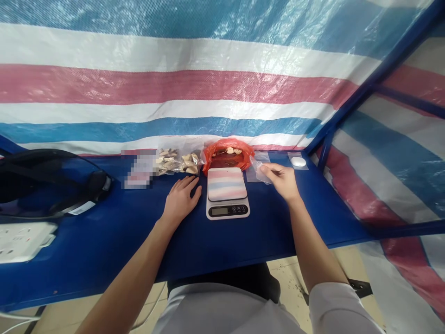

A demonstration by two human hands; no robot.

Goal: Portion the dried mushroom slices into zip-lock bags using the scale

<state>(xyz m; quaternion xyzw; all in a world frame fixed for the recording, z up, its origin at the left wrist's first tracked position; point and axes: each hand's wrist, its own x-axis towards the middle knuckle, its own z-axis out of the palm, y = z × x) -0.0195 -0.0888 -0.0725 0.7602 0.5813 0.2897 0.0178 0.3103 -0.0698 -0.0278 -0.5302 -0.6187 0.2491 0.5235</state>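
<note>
Your right hand (pixel 282 180) pinches a clear plastic bag (pixel 257 167) between thumb and fingers, to the right of the digital kitchen scale (pixel 227 185). Your left hand (pixel 180 199) lies palm-down on the counter (pixel 264 232), fingers extended and grasping nothing, just in front of the filled clear bags (pixel 168 162). The red plastic bag (pixel 209 158) sits open directly behind the scale, pale pieces (pixel 233 150) inside.

Power strip (pixel 26 241) and black gear (pixel 99 184) run off the left edge. Card (pixel 141 169) pixelated, can't read it. Can't make out digits on the scale (pixel 227 192), button labels too small too. It hides the lower front of the red bag (pixel 208 160). My right grip (pixel 283 178) covers part of the clear bag (pixel 257 167).
</note>
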